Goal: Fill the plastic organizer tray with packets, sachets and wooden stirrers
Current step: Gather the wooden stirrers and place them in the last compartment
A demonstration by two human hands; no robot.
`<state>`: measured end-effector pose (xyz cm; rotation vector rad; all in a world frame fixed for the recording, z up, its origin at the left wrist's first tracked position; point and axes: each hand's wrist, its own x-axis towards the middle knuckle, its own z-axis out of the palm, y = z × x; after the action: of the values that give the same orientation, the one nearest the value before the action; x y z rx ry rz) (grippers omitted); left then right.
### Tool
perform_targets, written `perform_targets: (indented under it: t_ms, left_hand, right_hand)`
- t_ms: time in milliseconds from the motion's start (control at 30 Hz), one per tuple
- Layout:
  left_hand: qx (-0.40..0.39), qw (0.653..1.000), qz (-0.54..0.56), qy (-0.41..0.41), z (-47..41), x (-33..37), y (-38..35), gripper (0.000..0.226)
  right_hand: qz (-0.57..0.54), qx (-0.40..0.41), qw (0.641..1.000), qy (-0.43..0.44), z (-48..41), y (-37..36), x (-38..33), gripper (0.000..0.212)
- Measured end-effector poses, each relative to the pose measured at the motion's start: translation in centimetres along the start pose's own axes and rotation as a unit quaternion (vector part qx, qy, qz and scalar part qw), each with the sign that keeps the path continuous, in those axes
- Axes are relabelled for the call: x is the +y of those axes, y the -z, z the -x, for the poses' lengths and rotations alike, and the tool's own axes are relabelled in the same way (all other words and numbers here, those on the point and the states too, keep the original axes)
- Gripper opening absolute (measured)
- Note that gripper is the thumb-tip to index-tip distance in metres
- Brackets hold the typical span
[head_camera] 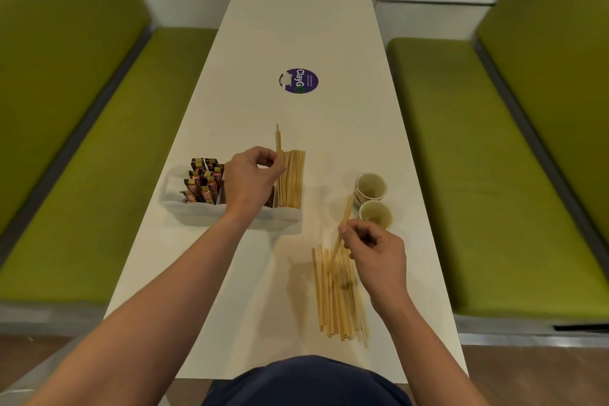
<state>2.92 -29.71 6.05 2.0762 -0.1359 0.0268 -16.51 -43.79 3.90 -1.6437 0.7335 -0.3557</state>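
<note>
A translucent plastic organizer tray stands on the white table, left of centre. Its left compartment holds several brown and orange sachets. Its right compartment holds several wooden stirrers standing on end. My left hand is over the tray's middle and pinches one stirrer upright beside that bundle. A loose pile of stirrers lies flat near the table's front right. Just above the pile, my right hand pinches a single stirrer, tilted up and to the right.
Two used paper cups stand right of the tray, close to my right hand. A round purple sticker marks the table's middle. Green upholstered benches run along both sides.
</note>
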Motion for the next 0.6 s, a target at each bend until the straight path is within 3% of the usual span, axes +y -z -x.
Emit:
perform_targets:
  t_ms: [333, 600]
  left_hand:
    - [-0.06, 0.99, -0.124, 0.026, 0.0, -2.0, -1.6, 0.011]
    - [-0.079, 0.986, -0.145, -0.006, -0.1, -2.2, -1.3, 0.01]
  right_hand:
    - [-0.022, 0.041, 0.996, 0.081, -6.7, -5.6, -5.6, 0.011]
    - [0.054, 0.023, 0.998, 0.039, -9.2, -9.2, -4.6, 0.016]
